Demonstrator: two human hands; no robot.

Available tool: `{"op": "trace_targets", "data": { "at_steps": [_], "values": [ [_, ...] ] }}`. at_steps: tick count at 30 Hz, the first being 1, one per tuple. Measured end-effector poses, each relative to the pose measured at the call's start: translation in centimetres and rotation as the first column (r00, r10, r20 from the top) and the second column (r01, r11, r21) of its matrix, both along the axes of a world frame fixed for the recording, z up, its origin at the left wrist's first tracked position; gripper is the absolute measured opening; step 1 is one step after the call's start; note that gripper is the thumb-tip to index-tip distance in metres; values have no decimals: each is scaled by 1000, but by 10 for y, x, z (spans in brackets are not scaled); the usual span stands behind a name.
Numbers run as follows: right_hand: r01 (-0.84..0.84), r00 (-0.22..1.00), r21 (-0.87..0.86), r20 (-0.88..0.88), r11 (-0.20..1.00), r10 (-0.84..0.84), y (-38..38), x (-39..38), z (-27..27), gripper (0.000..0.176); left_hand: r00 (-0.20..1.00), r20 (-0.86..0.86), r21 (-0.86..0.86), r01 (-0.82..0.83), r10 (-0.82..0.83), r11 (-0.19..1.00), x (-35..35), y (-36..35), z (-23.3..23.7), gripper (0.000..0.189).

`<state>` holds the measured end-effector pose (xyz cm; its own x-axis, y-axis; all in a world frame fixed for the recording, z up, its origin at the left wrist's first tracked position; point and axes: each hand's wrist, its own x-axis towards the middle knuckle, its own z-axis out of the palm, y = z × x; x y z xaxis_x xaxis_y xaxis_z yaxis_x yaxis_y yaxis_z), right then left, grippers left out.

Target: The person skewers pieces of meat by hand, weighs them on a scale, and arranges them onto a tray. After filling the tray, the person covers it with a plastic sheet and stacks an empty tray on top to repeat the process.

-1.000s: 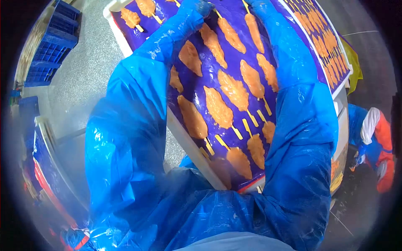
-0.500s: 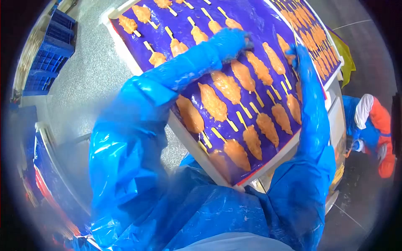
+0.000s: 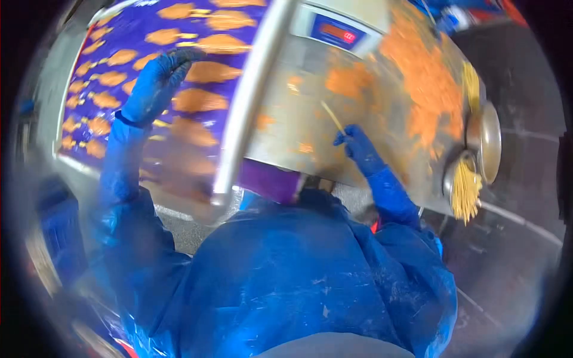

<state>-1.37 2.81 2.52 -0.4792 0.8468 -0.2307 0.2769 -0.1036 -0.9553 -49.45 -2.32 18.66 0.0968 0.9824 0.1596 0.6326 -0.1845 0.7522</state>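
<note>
My left hand [image 3: 158, 83], in a blue glove, is over the purple-lined tray [image 3: 143, 45], beside the rows of orange meat pieces on flat sticks. Its fingers are blurred and bunched, and whatever they hold, if anything, cannot be made out. Above the metal table [image 3: 286, 107], my right hand [image 3: 358, 146], also gloved in blue, pinches a thin pale stick [image 3: 332, 116] that points up and to the left. Loose orange meat [image 3: 349, 80] lies on the metal beyond that hand.
A scale [image 3: 340, 30] with a red display stands at the back. A large meat pile [image 3: 427, 83] covers the table's right side. At the right edge are a bundle of sticks [image 3: 465, 191] in a container and a metal bowl [image 3: 490, 142]. Blue crates [image 3: 59, 224] stand lower left.
The view has swung right to the metal table. My right hand has left the tray and now holds a stick. My left hand remains over the tray.
</note>
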Motion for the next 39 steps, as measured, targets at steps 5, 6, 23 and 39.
{"op": "trace_targets", "data": {
  "at_steps": [5, 6, 23, 39],
  "values": [
    [100, 974, 81, 197, 992, -114, -16, 128, -13, 17, 938, 18, -169, 345, -347, 923, 208, 77, -59, 25],
    [138, 963, 244, 195, 960, -188, -13, 157, -21, 18, 915, -36, -155, 391, -401, 907, 261, 97, -73, 25],
    [-226, 871, 442, 490, 868, -22, -22, 303, 10, 17, 925, 373, -268, 30, 75, 963, 458, 190, -193, 25],
    [112, 944, 493, 217, 863, -247, 14, 254, 4, 27, 999, -50, 243, 1, 11, 970, 440, 84, -166, 25]
  ]
}}
